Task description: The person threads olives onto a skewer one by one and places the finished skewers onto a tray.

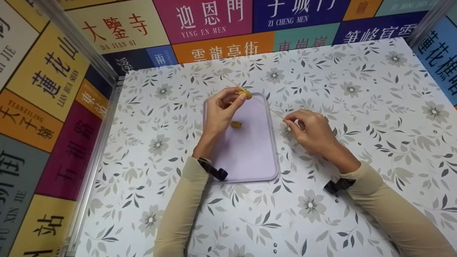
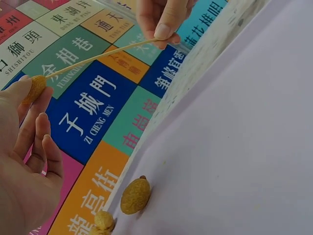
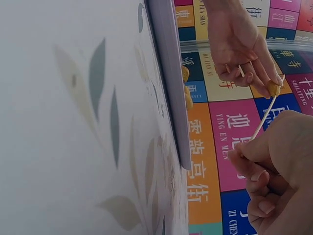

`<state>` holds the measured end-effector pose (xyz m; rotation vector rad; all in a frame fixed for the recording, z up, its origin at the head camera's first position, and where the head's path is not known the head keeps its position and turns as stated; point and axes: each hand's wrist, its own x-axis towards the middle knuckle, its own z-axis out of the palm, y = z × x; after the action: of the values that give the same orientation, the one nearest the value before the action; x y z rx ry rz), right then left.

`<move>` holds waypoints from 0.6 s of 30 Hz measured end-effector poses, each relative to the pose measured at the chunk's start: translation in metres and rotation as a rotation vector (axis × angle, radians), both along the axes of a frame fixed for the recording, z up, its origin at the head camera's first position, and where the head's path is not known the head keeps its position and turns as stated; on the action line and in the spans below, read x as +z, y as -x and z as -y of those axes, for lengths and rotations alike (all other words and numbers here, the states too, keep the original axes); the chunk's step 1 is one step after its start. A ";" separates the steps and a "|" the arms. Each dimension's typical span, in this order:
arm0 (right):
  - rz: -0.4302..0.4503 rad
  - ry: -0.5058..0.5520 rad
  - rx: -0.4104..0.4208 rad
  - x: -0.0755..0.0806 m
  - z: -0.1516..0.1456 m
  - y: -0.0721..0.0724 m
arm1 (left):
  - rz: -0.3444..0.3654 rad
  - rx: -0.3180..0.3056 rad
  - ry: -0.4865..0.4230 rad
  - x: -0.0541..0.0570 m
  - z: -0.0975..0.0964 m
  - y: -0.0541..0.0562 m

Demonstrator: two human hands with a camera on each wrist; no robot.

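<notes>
Between thumb and fingertips, my left hand pinches a yellow-brown oval fruit above the far end of a lilac tray. A thin wooden skewer runs to this fruit, and its tip sticks out on the far side. My right hand, off to the tray's right, pinches the skewer's other end with thumb and forefinger. Lying on the tray is another wrinkled oval fruit with a small dark stem end. A paler yellow piece shows near it in the left wrist view.
The tray lies on a table with a white floral cover. Colourful panels with printed characters stand behind and to the left of the table. Each wrist carries a black camera strap.
</notes>
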<state>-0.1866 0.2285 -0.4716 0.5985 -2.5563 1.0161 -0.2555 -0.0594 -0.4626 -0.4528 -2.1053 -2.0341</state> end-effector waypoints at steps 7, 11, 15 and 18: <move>0.017 0.016 0.015 -0.001 0.000 -0.001 | 0.007 -0.050 -0.029 -0.001 -0.005 -0.001; 0.018 0.024 0.032 -0.001 0.000 -0.001 | 0.010 -0.068 -0.039 -0.003 -0.007 -0.003; 0.014 0.027 0.043 0.000 0.001 -0.002 | 0.015 -0.085 -0.057 -0.004 -0.007 -0.004; 0.011 0.030 0.051 0.000 0.001 -0.002 | 0.020 -0.096 -0.064 -0.004 -0.008 -0.004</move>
<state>-0.1841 0.2273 -0.4713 0.6548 -2.5426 1.0753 -0.2514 -0.0514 -0.4669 -0.5354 -2.0602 -2.1603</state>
